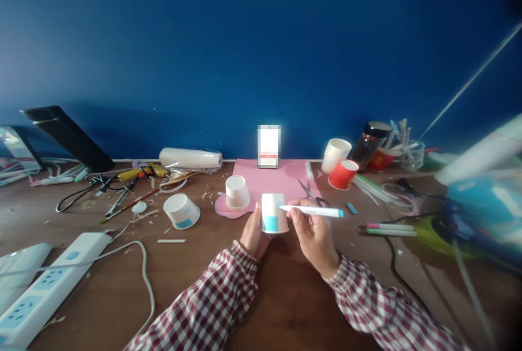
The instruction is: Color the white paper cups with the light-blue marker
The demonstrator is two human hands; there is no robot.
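My left hand is closed around the lower left side of a white paper cup, which is upside down and has a blue patch near its rim. In my right hand is a white marker with a light blue end, gripped in the fingers. Its tip points left and meets, or nearly meets, the cup's side above the blue patch. Left of my hands stand another upturned paper cup and a third paper cup with blue colouring. Behind lie scissors on a pink sheet.
A white power strip with a cable lies at the left front. Wrapped stacked cups rest near the wall. On the right are a red cup, a dark jar and several markers. A blue-cased cap lies nearby.
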